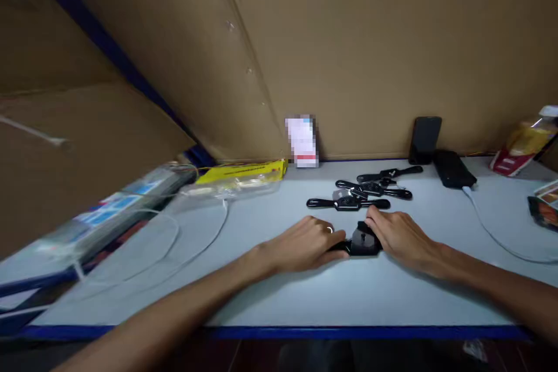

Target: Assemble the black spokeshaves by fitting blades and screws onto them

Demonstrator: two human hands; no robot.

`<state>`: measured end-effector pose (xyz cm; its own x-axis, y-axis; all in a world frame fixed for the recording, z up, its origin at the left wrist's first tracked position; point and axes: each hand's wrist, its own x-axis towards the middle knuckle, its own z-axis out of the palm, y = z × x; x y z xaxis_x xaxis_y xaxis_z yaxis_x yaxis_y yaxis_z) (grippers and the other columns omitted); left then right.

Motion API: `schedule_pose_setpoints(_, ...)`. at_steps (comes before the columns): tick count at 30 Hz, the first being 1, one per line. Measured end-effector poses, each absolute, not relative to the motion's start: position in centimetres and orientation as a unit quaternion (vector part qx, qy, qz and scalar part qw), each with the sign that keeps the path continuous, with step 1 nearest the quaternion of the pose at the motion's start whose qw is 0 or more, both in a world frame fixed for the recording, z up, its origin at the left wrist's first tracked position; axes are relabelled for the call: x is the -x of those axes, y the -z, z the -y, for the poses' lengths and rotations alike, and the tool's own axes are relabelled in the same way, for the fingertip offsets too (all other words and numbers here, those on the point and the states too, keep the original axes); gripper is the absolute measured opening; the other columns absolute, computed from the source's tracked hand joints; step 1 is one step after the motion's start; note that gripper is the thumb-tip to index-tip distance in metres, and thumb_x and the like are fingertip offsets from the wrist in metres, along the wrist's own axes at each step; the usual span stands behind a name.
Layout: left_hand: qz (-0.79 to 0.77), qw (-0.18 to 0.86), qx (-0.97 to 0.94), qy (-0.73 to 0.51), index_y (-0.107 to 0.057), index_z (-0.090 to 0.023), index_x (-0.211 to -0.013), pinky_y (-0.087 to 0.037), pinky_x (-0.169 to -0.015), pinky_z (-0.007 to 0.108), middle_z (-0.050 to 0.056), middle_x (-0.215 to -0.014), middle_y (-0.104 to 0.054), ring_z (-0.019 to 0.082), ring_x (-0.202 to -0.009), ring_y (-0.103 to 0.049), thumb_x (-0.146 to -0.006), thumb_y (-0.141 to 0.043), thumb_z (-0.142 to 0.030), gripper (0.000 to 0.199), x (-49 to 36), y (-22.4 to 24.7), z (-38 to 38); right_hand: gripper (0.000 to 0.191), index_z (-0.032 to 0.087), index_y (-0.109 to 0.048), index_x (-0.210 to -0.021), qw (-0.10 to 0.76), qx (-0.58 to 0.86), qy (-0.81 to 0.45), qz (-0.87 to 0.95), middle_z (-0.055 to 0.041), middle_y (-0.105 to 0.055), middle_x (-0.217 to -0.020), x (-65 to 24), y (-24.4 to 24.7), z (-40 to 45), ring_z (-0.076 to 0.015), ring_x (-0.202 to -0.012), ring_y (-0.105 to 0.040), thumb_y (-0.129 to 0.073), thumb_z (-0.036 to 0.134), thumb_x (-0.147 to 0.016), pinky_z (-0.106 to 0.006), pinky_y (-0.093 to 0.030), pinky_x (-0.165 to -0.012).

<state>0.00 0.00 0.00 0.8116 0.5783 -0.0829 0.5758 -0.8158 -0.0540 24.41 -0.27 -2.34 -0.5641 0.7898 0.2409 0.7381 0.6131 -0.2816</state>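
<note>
A black two-handled tool (364, 243) with a plate and a small knob at its middle is just above the white table (349, 296) or on it; I cannot tell which. My left hand (305, 244) is closed around the tool's left handle, a ring on one finger. At the tool's right side, my right hand (401, 235) is closed, its fingers pinched against the edge of the plate. The right handle is mostly hidden by that hand. Behind the hands lie similar black tools: one nearest (347, 203), one in the middle (374, 189) and one farthest (390, 174).
A lit phone (302, 142) and a dark phone (425, 138) lean on the cardboard wall. At right are a black power bank (454, 170) with a white cable and a bottle (523, 145). Yellow packaging (244, 171), clear plastic and white cables lie at left.
</note>
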Motion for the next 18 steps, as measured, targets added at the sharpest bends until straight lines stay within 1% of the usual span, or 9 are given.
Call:
schedule_pose_setpoints(5,0.301,0.0,0.953,-0.028,-0.06,-0.018,-0.09,-0.025,-0.054,0.034,0.005,-0.072,-0.065,0.016,-0.056,-0.054,-0.107,-0.039,-0.05,0.043,0.3,0.3,0.1,0.03,0.02,-0.055,-0.095,0.179,0.451,-0.066,0.872,-0.0009,-0.058,-0.063,-24.6,2.5,-0.5,-0.0149,-0.05,-0.047,-0.029,0.029,-0.107,-0.03,-0.024,-0.052)
schedule_pose_setpoints(9,0.304,-0.013,0.952,-0.021,-0.061,-0.018,-0.089,-0.025,-0.054,0.035,0.005,-0.072,-0.064,0.016,-0.055,-0.052,-0.107,-0.039,-0.049,0.042,0.3,0.4,0.1,0.03,0.02,-0.054,-0.097,0.187,0.466,-0.084,0.861,-0.0017,-0.059,-0.064,-24.7,2.7,-0.8,-0.016,-0.05,-0.047,-0.029,0.031,-0.107,-0.031,-0.025,-0.052)
schedule_pose_setpoints(11,0.304,-0.015,0.952,-0.02,-0.06,-0.018,-0.088,-0.025,-0.054,0.035,0.005,-0.071,-0.063,0.016,-0.055,-0.051,-0.107,-0.038,-0.048,0.042,0.2,0.3,0.0,0.03,0.02,-0.054,-0.097,0.185,0.478,-0.1,0.853,-0.0011,-0.057,-0.063,-24.7,2.7,-0.9,-0.0162,-0.05,-0.046,-0.028,0.033,-0.106,-0.032,-0.026,-0.052)
schedule_pose_setpoints(13,0.304,-0.016,0.952,-0.018,-0.06,-0.018,-0.088,-0.024,-0.054,0.035,0.005,-0.071,-0.062,0.016,-0.055,-0.05,-0.107,-0.038,-0.048,0.042,0.2,0.3,0.0,0.03,0.021,-0.053,-0.097,0.19,0.483,-0.122,0.846,-0.0007,-0.057,-0.063,-24.7,2.5,-0.9,-0.0165,-0.051,-0.048,-0.029,0.034,-0.106,-0.032,-0.03,-0.054)
schedule_pose_setpoints(15,0.303,-0.016,0.953,-0.015,-0.06,-0.018,-0.088,-0.024,-0.053,0.035,0.005,-0.07,-0.062,0.015,-0.054,-0.049,-0.107,-0.037,-0.048,0.043,0.3,0.3,0.0,0.028,0.021,-0.054,-0.096,0.211,0.476,-0.139,0.843,-0.0023,-0.061,-0.069,-24.7,2.3,-0.9,-0.0174,-0.058,-0.054,-0.031,0.034,-0.105,-0.032,-0.035,-0.057)
schedule_pose_setpoints(18,0.297,-0.018,0.955,-0.008,-0.059,-0.018,-0.087,-0.025,-0.054,0.035,0.004,-0.069,-0.06,0.014,-0.053,-0.047,-0.107,-0.034,-0.05,0.045,0.4,0.3,0.0,0.024,0.021,-0.056,-0.098,0.26,0.455,-0.14,0.84,-0.0059,-0.068,-0.088,-25.1,1.8,-1.4,-0.0186,-0.072,-0.061,-0.036,0.033,-0.104,-0.033,-0.042,-0.065)
